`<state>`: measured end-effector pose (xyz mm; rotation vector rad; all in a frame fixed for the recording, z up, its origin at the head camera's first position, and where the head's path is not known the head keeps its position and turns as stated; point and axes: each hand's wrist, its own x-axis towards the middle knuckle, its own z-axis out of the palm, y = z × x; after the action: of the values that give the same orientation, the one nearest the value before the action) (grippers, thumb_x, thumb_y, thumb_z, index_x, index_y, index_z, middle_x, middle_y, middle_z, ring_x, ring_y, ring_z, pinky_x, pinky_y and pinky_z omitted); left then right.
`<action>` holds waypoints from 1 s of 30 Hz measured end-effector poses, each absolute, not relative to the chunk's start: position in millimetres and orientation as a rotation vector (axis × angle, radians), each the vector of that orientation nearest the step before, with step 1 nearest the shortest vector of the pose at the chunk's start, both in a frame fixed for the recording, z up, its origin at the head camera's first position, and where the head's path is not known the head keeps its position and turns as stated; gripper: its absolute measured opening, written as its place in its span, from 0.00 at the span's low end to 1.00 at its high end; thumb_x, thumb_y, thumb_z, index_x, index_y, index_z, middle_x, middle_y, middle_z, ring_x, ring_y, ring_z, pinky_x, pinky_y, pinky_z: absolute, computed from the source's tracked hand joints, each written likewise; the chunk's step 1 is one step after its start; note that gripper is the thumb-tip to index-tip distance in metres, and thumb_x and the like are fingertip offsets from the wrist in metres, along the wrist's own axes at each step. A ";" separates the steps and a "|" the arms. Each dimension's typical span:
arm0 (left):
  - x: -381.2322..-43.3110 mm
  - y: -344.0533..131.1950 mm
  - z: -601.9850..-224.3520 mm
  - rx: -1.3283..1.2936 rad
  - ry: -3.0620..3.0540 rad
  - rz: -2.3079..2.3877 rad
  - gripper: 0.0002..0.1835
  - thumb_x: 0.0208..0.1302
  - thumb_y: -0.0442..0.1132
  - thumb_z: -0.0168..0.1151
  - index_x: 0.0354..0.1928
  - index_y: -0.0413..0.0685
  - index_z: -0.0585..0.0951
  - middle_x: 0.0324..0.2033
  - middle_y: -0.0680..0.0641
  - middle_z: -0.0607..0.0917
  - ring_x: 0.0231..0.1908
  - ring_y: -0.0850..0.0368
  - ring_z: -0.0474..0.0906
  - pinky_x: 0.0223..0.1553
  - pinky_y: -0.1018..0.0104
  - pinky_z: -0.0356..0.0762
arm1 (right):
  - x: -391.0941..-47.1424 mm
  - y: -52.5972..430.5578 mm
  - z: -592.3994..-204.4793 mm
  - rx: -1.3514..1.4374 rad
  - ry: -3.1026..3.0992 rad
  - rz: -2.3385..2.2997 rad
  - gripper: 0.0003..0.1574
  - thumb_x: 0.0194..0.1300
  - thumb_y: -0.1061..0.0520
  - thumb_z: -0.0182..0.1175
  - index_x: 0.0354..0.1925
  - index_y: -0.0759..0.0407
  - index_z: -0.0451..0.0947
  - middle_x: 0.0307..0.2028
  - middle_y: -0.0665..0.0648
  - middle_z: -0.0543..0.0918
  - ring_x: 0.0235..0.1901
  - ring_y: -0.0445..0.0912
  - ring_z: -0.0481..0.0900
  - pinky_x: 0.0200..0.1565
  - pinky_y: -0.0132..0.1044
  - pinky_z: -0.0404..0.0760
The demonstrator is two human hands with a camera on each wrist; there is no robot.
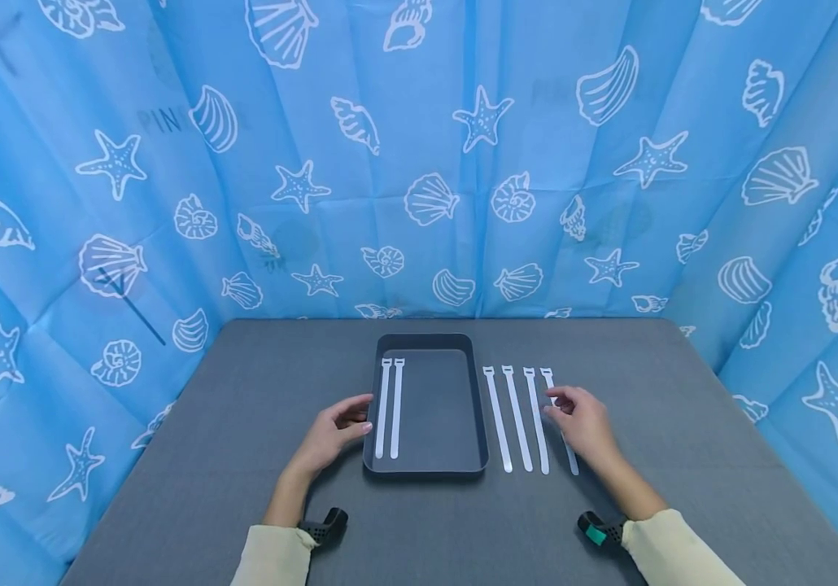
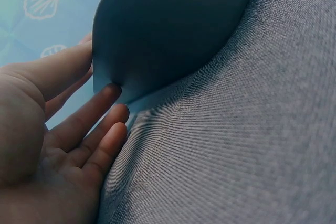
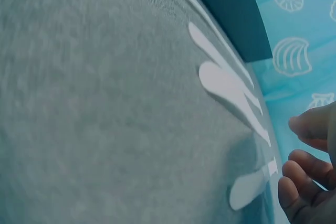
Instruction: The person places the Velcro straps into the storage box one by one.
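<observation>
A dark grey tray (image 1: pixel 443 407) lies on the table, with two white cable-tie straps (image 1: pixel 388 407) side by side along its left inner wall. My left hand (image 1: pixel 333 433) is at the tray's left side; in the left wrist view its fairly straight fingers touch the outer wall (image 2: pixel 163 30). Right of the tray, several matching straps (image 1: pixel 518 419) with slotted heads lie in a spaced row. My right hand (image 1: pixel 582 419) hovers over the rightmost strap (image 1: pixel 573 462), covering its middle. Loosely bent, the fingers (image 3: pixel 296 182) appear apart from that strap in the right wrist view.
A grey cloth-covered table (image 1: pixel 272 366) extends around the tray. Blue curtains (image 1: pixel 419 163) with white shell and starfish prints enclose its back and sides. A dark band is worn on each wrist.
</observation>
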<state>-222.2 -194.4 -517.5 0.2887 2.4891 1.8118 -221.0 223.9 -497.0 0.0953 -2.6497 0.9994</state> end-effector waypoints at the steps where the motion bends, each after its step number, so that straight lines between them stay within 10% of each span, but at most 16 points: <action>1: -222.2 -194.6 -517.5 0.288 2.490 1.812 0.26 0.61 0.37 0.68 0.62 0.54 0.77 0.52 0.48 0.80 0.49 0.51 0.76 0.49 0.57 0.74 | -221.6 224.9 -497.3 0.080 -2.663 0.989 0.15 0.60 0.66 0.65 0.47 0.68 0.81 0.35 0.61 0.79 0.35 0.53 0.75 0.37 0.46 0.73; 30: -223.6 -195.2 -518.2 0.287 2.482 1.818 0.26 0.61 0.37 0.68 0.63 0.52 0.76 0.53 0.48 0.80 0.49 0.51 0.76 0.51 0.55 0.73 | -239.2 225.0 -492.0 -0.201 -2.910 0.942 0.26 0.58 0.67 0.65 0.56 0.70 0.74 0.26 0.58 0.78 0.26 0.49 0.73 0.28 0.40 0.67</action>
<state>-223.6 -195.2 -518.2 0.2871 2.4824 1.8177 -239.2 225.0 -492.0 -0.2012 -2.9098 0.9417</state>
